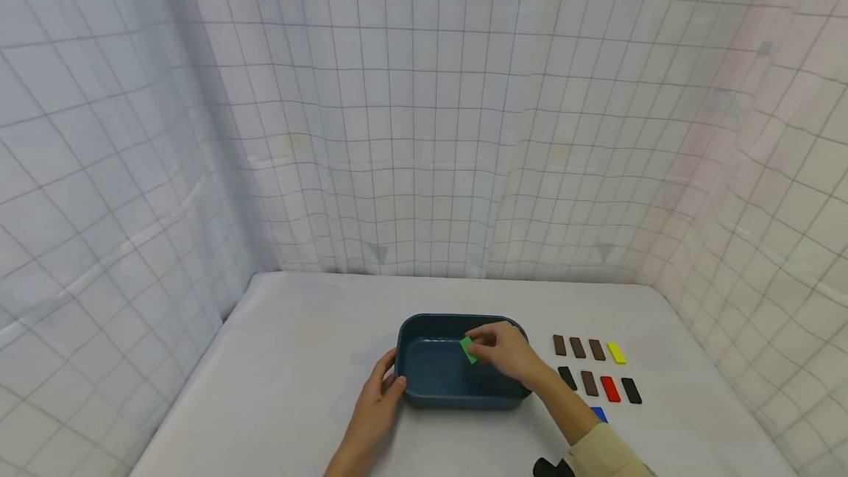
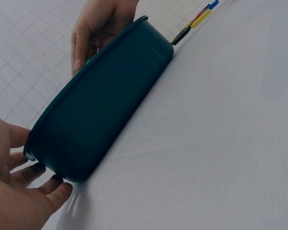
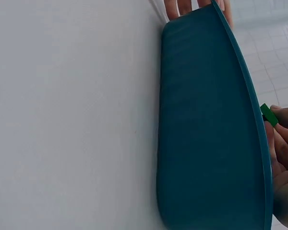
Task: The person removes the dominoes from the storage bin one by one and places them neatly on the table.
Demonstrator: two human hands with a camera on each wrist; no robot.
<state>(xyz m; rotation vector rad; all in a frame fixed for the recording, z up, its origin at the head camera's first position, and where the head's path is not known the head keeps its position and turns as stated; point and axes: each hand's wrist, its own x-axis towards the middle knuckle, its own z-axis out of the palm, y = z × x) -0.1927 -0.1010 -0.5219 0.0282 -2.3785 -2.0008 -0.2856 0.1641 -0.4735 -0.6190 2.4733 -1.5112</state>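
A dark teal rectangular bin (image 1: 464,400) stands on the white table. At its left end my left hand (image 1: 374,411) holds the wall, with fingertips against the outside in the left wrist view. My right hand (image 1: 506,352) reaches over the bin from the right. Its thumb and fingers pinch a small green rectangular block (image 1: 468,350), tilted above the bin floor. In the right wrist view the green block (image 3: 269,115) shows just beyond the bin's rim (image 3: 259,120). No other block shows inside the bin in the head view.
Right of the bin lie flat blocks in rows: brown ones (image 1: 578,348), black ones (image 1: 631,391), a yellow one (image 1: 617,353), a red one (image 1: 610,389) and a partly hidden blue one (image 1: 599,414). A black object (image 1: 551,468) sits at the bottom edge. Gridded white curtains (image 1: 424,131) surround the table.
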